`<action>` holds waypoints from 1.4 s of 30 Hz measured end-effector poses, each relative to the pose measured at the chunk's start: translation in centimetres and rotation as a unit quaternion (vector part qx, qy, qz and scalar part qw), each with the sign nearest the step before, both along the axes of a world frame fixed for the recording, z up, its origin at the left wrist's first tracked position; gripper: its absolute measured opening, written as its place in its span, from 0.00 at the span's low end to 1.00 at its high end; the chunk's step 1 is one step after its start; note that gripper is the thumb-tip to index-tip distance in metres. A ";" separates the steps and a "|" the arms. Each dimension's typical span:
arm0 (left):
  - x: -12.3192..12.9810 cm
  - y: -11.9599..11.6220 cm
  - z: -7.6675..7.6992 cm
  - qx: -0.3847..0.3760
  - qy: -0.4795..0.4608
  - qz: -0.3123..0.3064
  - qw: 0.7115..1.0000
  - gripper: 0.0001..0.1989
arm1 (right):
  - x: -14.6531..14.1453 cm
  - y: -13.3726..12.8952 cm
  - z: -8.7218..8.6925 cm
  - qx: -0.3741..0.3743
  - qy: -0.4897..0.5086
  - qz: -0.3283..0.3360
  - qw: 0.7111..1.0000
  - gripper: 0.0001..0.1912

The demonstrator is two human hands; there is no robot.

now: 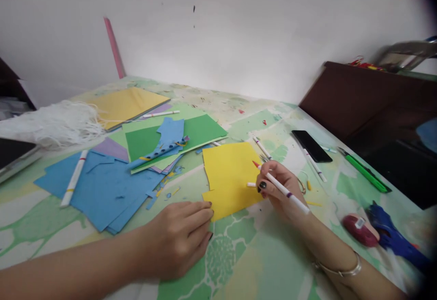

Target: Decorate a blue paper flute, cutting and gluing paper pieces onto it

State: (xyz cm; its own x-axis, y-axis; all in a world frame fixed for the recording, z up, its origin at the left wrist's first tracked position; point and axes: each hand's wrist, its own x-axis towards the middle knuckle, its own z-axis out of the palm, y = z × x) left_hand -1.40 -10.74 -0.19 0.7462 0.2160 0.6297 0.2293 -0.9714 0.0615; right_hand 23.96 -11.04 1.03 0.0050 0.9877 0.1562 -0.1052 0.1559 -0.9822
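In the head view, my right hand [282,190] is closed around a white felt-tip pen [280,187] with a red tip and a purple band. Its tip points up and left, above a yellow sheet of paper [232,172]. Palm down on the table, my left hand [180,236] has its fingers lying side by side, their tips touching the sheet's lower left corner. Part of the sheet's right edge is hidden behind my right hand. Another white pen [251,185] peeks out beside my right fingers.
Left are blue sheets [112,186] with a pen [74,179], green paper [205,129], a blue rolled paper piece [159,152] and white stringy material [58,122]. Right lie a phone [311,146], a green cutter [367,172], a dark-red object [360,229] and a blue glue gun [392,236].
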 end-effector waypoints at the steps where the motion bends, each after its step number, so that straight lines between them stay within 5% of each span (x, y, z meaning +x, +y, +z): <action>1: 0.1 0.0 -0.1 0.012 0.002 0.002 1.000 0.08 | -0.2 0.0 -0.1 0.012 -0.010 0.000 1.000 0.11; 6: 0.8 -0.2 -0.9 0.042 0.036 0.005 0.998 0.09 | -1.5 -0.2 0.1 0.022 -0.018 0.024 0.999 0.19; 12: 1.4 -0.3 -1.2 0.038 0.091 0.008 0.995 0.15 | -3.2 0.2 0.4 -0.047 0.023 0.056 0.997 0.15; 19: 0.4 -0.3 -0.3 0.040 0.118 -0.008 0.992 0.17 | -3.4 1.4 -0.5 -0.118 -0.099 0.116 0.981 0.08; 24: 0.3 -0.8 -1.8 0.035 0.081 -0.012 0.996 0.16 | -2.8 1.6 -0.3 -0.131 -0.141 0.144 0.971 0.09; 32: 0.8 -1.1 -3.3 0.051 0.071 0.002 0.996 0.13 | -2.4 1.6 -0.7 -0.054 -0.237 0.062 0.968 0.15; 42: 0.7 -1.4 -4.1 0.062 0.086 -0.004 0.994 0.15 | -2.5 1.5 -1.0 -0.010 -0.245 0.071 0.967 0.15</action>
State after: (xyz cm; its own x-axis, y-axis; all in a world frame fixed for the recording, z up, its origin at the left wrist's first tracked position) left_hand -0.70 -12.14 -4.29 0.8464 0.1379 0.5143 0.2183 -0.9708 -0.0990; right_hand 21.49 -9.56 0.08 -0.2013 0.9757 0.0859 0.3540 0.1543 -0.9225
